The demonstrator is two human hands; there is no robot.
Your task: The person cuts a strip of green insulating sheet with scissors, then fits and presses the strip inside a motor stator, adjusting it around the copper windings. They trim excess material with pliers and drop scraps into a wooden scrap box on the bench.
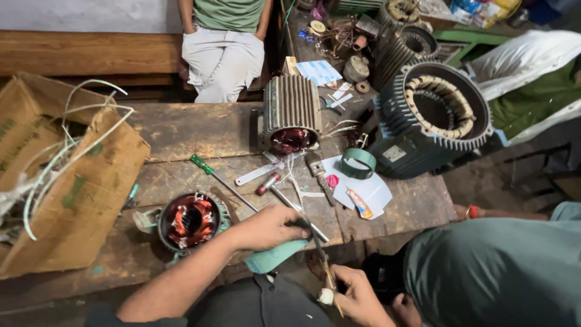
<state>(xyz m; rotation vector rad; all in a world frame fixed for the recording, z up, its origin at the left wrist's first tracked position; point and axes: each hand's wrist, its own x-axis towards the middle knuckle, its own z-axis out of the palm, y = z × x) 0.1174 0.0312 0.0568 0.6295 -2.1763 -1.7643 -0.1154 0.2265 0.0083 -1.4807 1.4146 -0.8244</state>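
My left hand (269, 227) reaches over the wooden workbench (181, 130) and pinches a teal sheet of insulating paper (275, 256) at the bench's front edge. A thin, long tool (319, 251) runs from the left fingers down to my right hand (358, 297). The right hand grips the tool's lower end near a white wrapped part (327, 296). Left of my left wrist sits a small round stator (189, 221) with copper windings.
A green-handled screwdriver (206, 166), a ribbed motor housing (292, 109), a green tape roll (358, 163) and a large grey stator (436, 115) lie on the bench. A cardboard box (72, 194) stands left. One person sits behind (223, 54); another (496, 272) bends in at right.
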